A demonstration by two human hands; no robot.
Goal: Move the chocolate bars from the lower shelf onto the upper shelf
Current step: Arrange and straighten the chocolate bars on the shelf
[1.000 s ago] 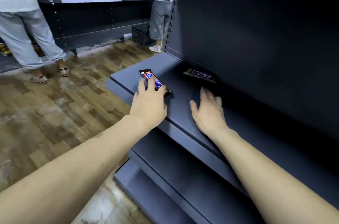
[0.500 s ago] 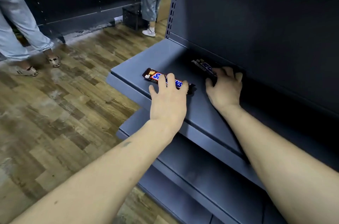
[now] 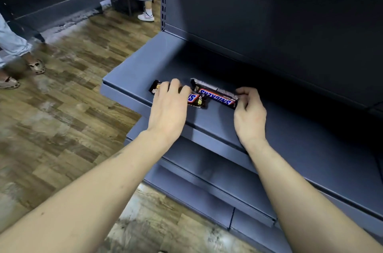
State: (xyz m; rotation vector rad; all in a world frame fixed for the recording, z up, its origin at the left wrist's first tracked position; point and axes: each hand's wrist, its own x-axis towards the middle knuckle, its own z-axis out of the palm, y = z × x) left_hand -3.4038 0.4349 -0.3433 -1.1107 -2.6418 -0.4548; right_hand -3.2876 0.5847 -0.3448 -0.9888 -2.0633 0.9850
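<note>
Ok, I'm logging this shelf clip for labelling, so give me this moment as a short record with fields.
left hand: fingers over the left bar, closing on it
right hand: fingertips pinching the right bar at its end
bars: both brown Snickers wrappers, lying on the shelf, inner ends overlapping
shelves below: no bars visible
background: two people standing on the wooden floor

left hand: bare, no rings | right hand: bare, no rings | forearms: bare, no sleeves, no watch | left forearm: small dark marks
</note>
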